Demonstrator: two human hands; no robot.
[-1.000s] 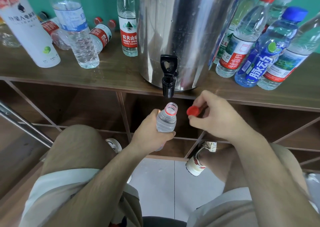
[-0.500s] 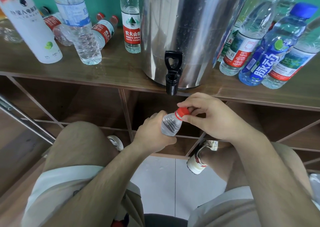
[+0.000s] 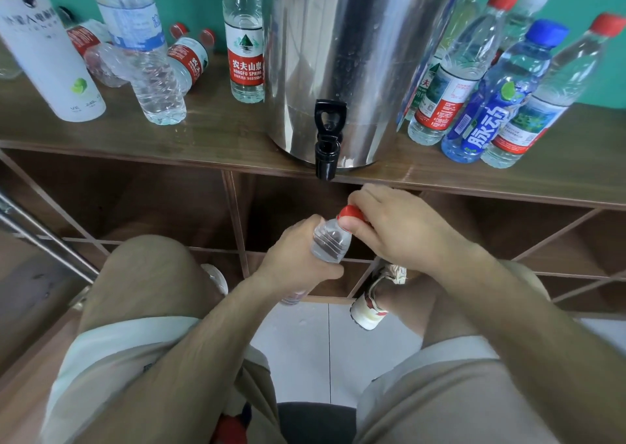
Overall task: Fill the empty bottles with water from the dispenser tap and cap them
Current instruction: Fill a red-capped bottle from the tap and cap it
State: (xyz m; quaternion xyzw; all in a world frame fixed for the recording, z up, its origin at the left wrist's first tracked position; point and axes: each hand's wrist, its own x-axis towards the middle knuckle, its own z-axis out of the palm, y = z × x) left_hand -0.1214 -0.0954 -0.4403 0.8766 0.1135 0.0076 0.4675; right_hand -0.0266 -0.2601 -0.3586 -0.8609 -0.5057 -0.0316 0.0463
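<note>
A small clear plastic bottle (image 3: pixel 330 245) filled with water is held below the shelf edge, tilted toward the right. My left hand (image 3: pixel 298 257) grips its body from the left. A red cap (image 3: pixel 350 213) sits on its neck, and my right hand (image 3: pixel 403 230) pinches that cap with thumb and fingers. Just above them hangs the black tap (image 3: pixel 327 138) of the steel water dispenser (image 3: pixel 355 53), which stands on the wooden shelf (image 3: pixel 220 131).
Several capped, filled bottles (image 3: pixel 471 81) stand right of the dispenser. To its left stand an upright red-label bottle (image 3: pixel 245 47), a clear bottle (image 3: pixel 145 53), a white bottle (image 3: pixel 44 50) and small bottles lying down (image 3: pixel 189 60). My knees and shoes are below.
My right hand brought the red cap from beside the open neck onto the bottle and now grips it there. The bottle has tilted to the right and dropped a little below the tap.
</note>
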